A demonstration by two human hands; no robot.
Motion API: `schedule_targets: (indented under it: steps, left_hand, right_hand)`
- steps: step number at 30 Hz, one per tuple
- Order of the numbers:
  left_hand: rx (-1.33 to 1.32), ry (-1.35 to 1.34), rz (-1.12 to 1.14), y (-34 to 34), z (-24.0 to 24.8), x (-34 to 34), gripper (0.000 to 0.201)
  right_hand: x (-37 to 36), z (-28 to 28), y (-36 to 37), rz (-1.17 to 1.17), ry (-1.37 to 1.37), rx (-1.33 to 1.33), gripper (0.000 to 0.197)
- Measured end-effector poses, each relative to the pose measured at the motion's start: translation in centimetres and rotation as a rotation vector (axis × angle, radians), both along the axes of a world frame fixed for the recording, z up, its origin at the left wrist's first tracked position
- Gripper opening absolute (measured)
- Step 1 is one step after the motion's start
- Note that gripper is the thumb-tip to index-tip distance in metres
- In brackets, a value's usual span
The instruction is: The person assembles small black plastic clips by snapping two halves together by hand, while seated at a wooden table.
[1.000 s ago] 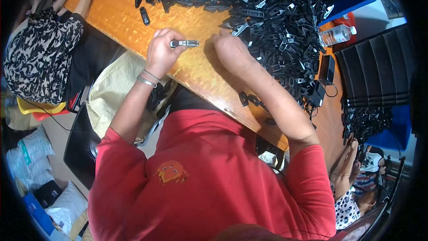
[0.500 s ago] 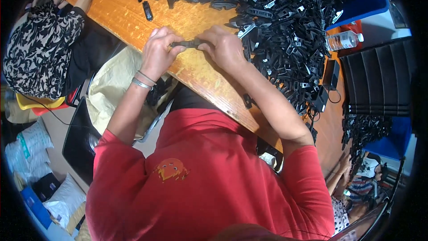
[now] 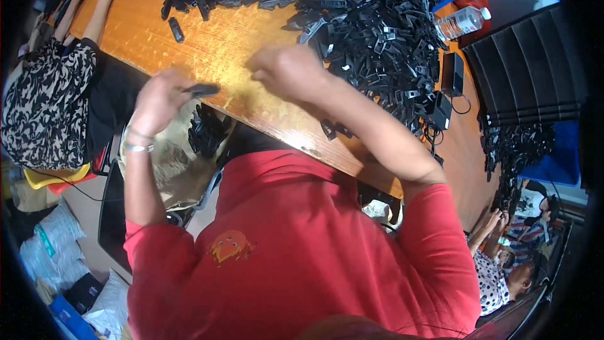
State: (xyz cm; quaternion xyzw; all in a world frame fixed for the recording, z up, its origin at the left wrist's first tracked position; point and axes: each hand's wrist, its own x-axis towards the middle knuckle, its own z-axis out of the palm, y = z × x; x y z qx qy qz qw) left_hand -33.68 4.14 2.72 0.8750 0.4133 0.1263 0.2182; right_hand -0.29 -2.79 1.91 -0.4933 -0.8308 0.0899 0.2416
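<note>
left hand (image 3: 157,97) closed on small black part (image 3: 201,90), held over near edge of wooden counter (image 3: 220,50) | right hand (image 3: 286,72) loosely curled, grip unclear, beside black parts heap (image 3: 371,19) | bag of finished parts (image 3: 204,129) just below left hand

Orange wooden table (image 3: 251,56), glossy, glare on near edge. Black ribbed trays (image 3: 528,69) stacked at right. Blue bin (image 3: 560,157) beyond. White bags (image 3: 53,239) on floor, left.
</note>
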Motion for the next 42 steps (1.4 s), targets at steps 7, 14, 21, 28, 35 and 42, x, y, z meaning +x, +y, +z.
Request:
schedule_targets:
  steps: [7,14,21,28,35,42]
  left_hand:
    - [-0.051,-0.392,0.097,-1.8,1.0,10.6,0.027]
    - [-0.009,-0.275,0.094,-0.2,-3.1,23.9,0.036]
    - [-0.069,-0.314,0.142,-0.1,-3.3,23.3,0.029]
    - [0.11,-0.274,0.129,-0.7,-3.5,15.5,0.018]
    - [0.231,-0.298,0.12,-2.1,-4.0,11.4,0.022]
    - [0.285,-0.361,0.121,-2.0,-4.4,10.4,0.023]
  right_hand:
    - [6.2,1.8,-3.6,-0.388,-0.202,-0.041,0.016]
    - [5.2,1.7,-5.5,-0.347,-0.209,-0.138,0.015]
    - [3.6,0.1,-4.7,-0.297,-0.185,-0.162,0.026]
    - [3.7,1.1,-4.3,-0.247,-0.047,-0.167,0.025]
    - [3.2,0.7,-2.8,-0.204,-0.093,-0.163,0.018]
    - [2.7,0.7,-1.4,-0.171,-0.339,-0.16,0.015]
